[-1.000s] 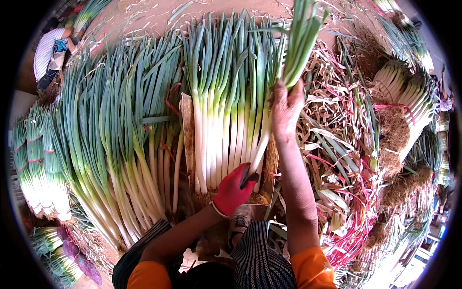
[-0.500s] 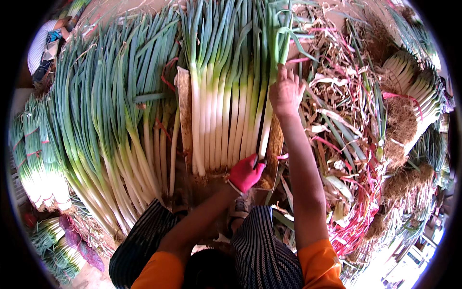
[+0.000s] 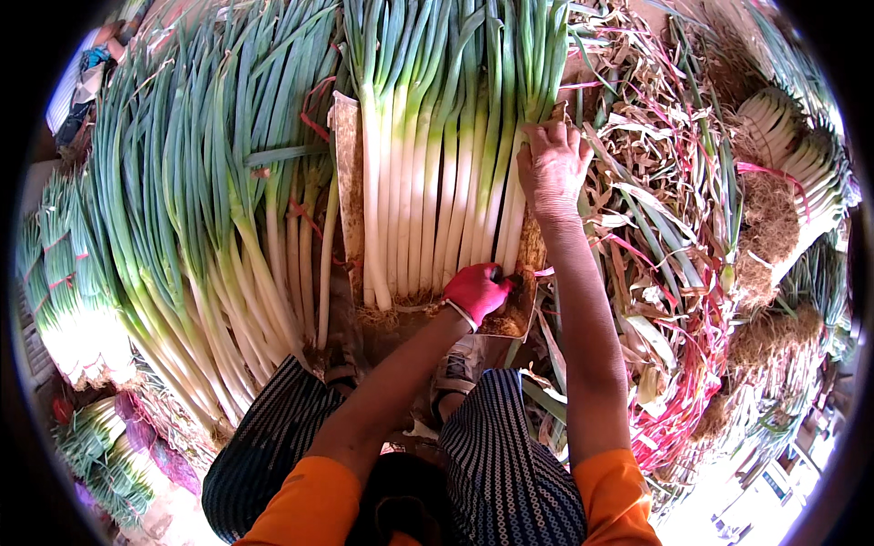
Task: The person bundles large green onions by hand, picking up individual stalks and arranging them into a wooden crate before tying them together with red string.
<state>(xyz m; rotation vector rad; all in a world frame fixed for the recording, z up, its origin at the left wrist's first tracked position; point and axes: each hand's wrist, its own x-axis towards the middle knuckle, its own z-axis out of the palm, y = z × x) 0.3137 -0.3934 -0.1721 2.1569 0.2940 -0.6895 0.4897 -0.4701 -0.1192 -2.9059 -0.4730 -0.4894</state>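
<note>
A row of long green onions [image 3: 428, 200] lies side by side in a shallow wooden tray [image 3: 349, 182], white ends and roots toward me, green leaves away. My left hand [image 3: 478, 289], in a red glove, is closed at the root end of the rightmost onion, its thumb and fingers around the base by the tray's near right corner. Bare, my right hand [image 3: 553, 168] has its fingers curled over the same onion higher up, where white turns green, beside the tray's right edge. My palm hides part of the stalk there.
Left of the tray is a large heap of loose green onions [image 3: 209, 227]. Dry peelings and red ties [image 3: 655, 273] cover the ground on the right. Tied bundles [image 3: 783, 164] lie far right, others [image 3: 77, 282] far left. Part of another person [image 3: 73, 91] shows upper left.
The rightmost onion's leaves have come down into line with the row. My right hand shifted slightly right and nearer; my left hand stayed at the roots. The view also moved a little.
</note>
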